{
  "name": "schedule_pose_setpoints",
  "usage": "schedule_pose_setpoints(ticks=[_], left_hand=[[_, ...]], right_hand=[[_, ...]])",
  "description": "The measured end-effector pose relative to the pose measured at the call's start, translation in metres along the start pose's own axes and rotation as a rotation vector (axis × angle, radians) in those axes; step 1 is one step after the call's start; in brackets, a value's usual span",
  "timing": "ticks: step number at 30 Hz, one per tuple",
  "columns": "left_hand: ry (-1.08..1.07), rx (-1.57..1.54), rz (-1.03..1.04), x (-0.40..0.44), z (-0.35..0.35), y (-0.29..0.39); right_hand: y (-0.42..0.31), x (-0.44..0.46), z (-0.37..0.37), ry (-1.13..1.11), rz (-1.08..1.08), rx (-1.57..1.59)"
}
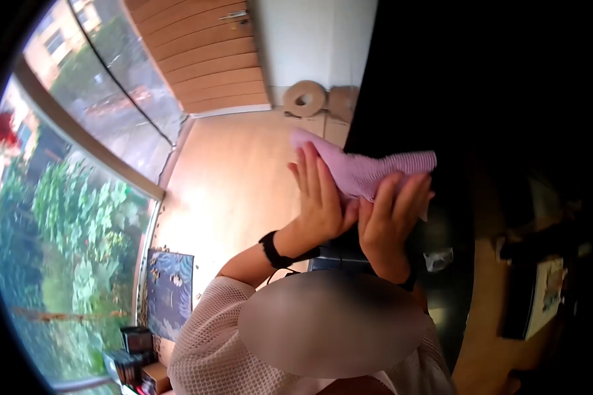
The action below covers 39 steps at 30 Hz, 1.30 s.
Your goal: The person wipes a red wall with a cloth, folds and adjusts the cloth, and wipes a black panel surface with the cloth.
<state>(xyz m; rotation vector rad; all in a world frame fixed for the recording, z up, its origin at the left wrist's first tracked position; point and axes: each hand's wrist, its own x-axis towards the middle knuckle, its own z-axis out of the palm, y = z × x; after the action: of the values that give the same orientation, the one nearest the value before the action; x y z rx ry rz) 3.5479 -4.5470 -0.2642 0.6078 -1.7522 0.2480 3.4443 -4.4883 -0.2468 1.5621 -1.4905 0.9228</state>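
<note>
A pink sock [359, 171] with a fine ribbed cuff is held up in front of me, bent in the middle. Its smooth end points to the upper left and its ribbed end to the right. My left hand [319, 204] is under the smooth end, fingers stretched along it, thumb near the middle. Against the ribbed part lies my right hand [389, 220], its fingers curled on the fabric and its thumb close to the left one. Some fingertips are hidden by the fabric.
A wooden door [204, 52] stands at the back beside tall windows [79, 217]. On the floor are a tape roll [304, 99], a dark blue patterned panel [171, 289] and boxes [138, 355]. A dark surface to the right bears a clear plastic item [438, 259].
</note>
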Motion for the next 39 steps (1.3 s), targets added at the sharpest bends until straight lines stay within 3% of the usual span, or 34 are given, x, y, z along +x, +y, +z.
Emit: schedule_pose_setpoints(ticks=[2, 4, 6, 8, 16, 17, 20, 25, 28, 32, 34, 39], left_hand=[[0.000, 0.147, -0.031, -0.054, 0.019, 0.008], [-0.128, 0.394, 0.024, -0.094, 0.024, 0.022], [-0.273, 0.418, -0.077, -0.090, 0.023, 0.049], [-0.206, 0.420, -0.135, -0.076, 0.042, 0.077], [-0.049, 0.396, -0.041, 0.060, 0.084, 0.175], [-0.043, 0.302, -0.094, 0.066, 0.081, 0.183], [0.005, 0.501, -0.057, 0.034, 0.092, 0.174], [-0.034, 0.646, 0.118, -0.029, 0.099, 0.137], [-0.069, 0.569, 0.128, 0.006, 0.074, 0.138], [0.034, 0.727, 0.031, 0.085, 0.053, 0.160], [0.057, 0.764, 0.045, 0.103, 0.044, 0.152], [-0.006, 0.610, 0.164, 0.031, 0.064, 0.125]], right_hand=[[0.018, -0.040, 0.007, -0.178, -0.017, 0.043], [0.029, -0.080, 0.016, -0.189, -0.024, 0.079], [0.044, -0.100, 0.009, -0.242, 0.000, 0.103], [0.072, -0.108, -0.002, -0.324, 0.041, 0.089], [0.160, 0.005, -0.084, 0.090, -0.002, 0.081], [0.168, 0.013, -0.093, 0.071, -0.014, 0.188], [0.173, -0.004, -0.082, 0.027, -0.195, 0.635], [0.162, -0.061, -0.037, -0.026, -0.168, 0.309], [0.158, -0.031, -0.048, 0.025, -0.125, 0.309], [0.153, 0.054, -0.080, 0.242, -0.026, 0.498], [0.158, 0.069, -0.085, 0.179, -0.059, 0.191], [0.157, -0.008, -0.045, 0.126, 0.057, 0.047]])
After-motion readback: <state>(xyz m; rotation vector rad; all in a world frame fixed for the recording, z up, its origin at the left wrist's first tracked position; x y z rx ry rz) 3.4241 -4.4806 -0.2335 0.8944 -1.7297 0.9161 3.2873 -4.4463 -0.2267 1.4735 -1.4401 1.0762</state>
